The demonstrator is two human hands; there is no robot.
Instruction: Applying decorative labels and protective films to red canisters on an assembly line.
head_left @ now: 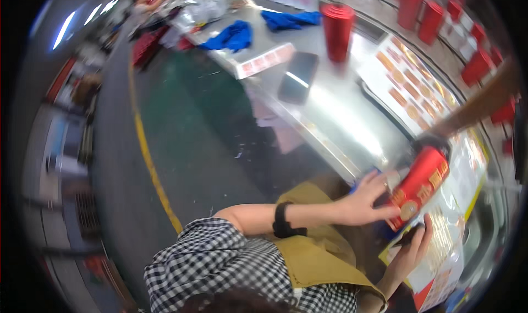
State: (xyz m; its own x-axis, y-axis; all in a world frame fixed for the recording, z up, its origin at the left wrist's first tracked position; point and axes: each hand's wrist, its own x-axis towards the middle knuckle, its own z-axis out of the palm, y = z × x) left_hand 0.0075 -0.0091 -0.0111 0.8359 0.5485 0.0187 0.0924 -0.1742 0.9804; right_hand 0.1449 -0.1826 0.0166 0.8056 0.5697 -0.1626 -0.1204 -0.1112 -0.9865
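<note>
A red tumbler [422, 184] with gold print lies tilted in front of me at the lower right. My left hand [366, 202] is closed around its lower end, thumb along the red side. Just below that end, my right hand [413, 252] has its fingers curled on a small dark object [410, 236] whose kind I cannot make out. The tumbler's far end meets a blurred dark shape [432, 142], where a brown, arm-like form [478, 101] comes in from the right.
On the metal table [344, 123] stand another red tumbler [337, 32], a phone [298, 77], blue cloths [231, 36] and a sticker sheet [404, 79]. Clear plastic packaging [440, 236] lies beside my right hand. More red tumblers [432, 22] line the far right. A yellow line [146, 142] crosses the floor.
</note>
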